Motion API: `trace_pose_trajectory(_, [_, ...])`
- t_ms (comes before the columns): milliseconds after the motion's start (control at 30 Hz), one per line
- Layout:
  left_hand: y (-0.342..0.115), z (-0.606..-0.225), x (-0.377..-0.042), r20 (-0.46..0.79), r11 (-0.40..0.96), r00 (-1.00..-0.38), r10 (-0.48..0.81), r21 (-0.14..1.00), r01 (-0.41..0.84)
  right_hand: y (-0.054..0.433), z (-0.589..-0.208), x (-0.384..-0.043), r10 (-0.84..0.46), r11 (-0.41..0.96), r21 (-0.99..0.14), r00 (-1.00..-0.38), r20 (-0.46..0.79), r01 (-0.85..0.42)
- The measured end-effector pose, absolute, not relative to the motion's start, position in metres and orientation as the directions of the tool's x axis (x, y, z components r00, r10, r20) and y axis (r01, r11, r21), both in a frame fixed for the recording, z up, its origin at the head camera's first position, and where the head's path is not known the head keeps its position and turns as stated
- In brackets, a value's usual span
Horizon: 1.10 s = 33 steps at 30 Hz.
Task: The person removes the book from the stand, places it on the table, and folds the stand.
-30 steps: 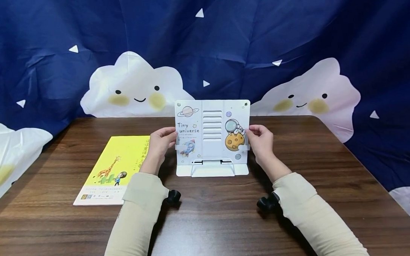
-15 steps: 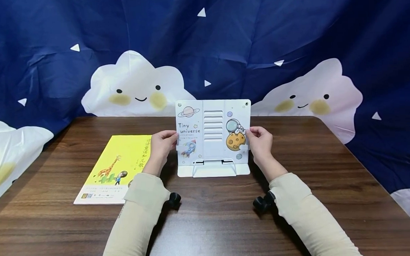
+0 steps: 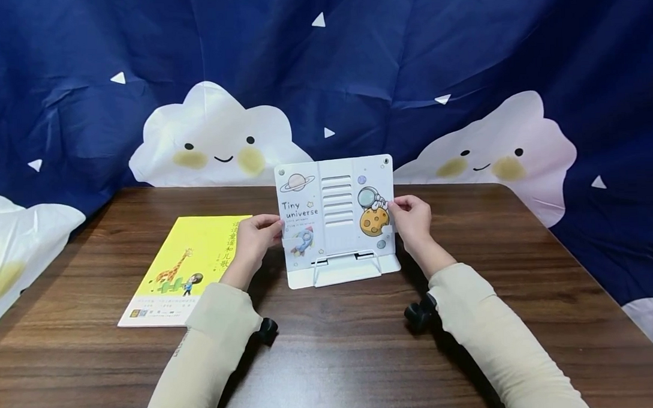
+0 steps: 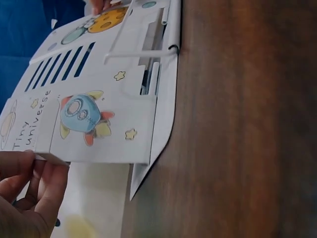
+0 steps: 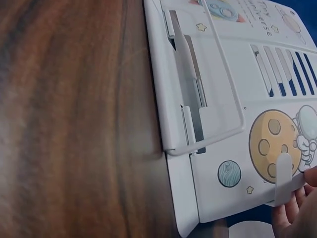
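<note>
A white book stand [image 3: 338, 239] with space drawings and "Tiny universe" lettering stands upright between the two hands, turned slightly and tilted in the head view. My left hand [image 3: 256, 237] pinches its left edge with thumb and fingers, next to the side clip [image 4: 48, 126]. On the opposite edge, my right hand [image 3: 412, 222] pinches the stand beside the other clip [image 5: 283, 179], near the astronaut drawing. A wire page holder [image 3: 346, 269] folds across the stand's lower front. The ledge runs along its bottom, close over the table.
A yellow book [image 3: 171, 251] with a giraffe picture lies flat to the left, partly covered by the left arm. The brown wooden table [image 3: 332, 360] spreads around. Behind it hangs a dark blue cloth [image 3: 354, 65] with smiling clouds.
The book stand was square to the view; now it is turned, its left side lower and nearer and its right side higher. The left hand has moved slightly down with it.
</note>
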<state>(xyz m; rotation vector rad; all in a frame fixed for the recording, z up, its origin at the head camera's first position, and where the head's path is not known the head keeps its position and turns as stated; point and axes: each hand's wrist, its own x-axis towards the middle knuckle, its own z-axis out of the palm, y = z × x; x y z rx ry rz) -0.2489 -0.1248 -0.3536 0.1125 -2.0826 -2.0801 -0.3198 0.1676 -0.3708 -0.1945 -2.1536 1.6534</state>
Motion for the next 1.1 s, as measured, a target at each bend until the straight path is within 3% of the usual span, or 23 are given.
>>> trace_pose_trajectory(233, [-0.123, -0.343, -0.229, 0.081, -0.032, -0.988, -0.133, 0.996, 0.085, 0.143, -0.325, -0.291, 0.393, 0.343, -0.939, -0.903, 0.174, -0.032])
trace_pose_trajectory(367, [-0.117, -0.339, -0.22, 0.061, -0.019, -0.988, -0.138, 0.998, 0.065, 0.138, -0.32, -0.293, 0.405, 0.36, -0.933, -0.898, 0.171, -0.016])
trace_pose_trajectory(533, [-0.123, -0.367, -0.232, 0.082, -0.049, -0.994, -0.072, 0.995, 0.086, 0.138, -0.32, -0.296, 0.402, 0.383, -0.924, -0.899, 0.175, -0.009])
trace_pose_trajectory(867, [-0.124, -0.381, -0.23, 0.116, -0.068, -0.991, 0.064, 0.991, 0.111, 0.13, -0.307, -0.291, 0.357, 0.433, -0.901, -0.919, 0.17, 0.002])
trace_pose_trajectory(1100, [-0.107, -0.32, -0.184, 0.068, 0.053, -0.994, 0.084, 0.996, 0.072, 0.127, -0.306, -0.294, 0.335, 0.469, -0.883, -0.927, 0.167, 0.011])
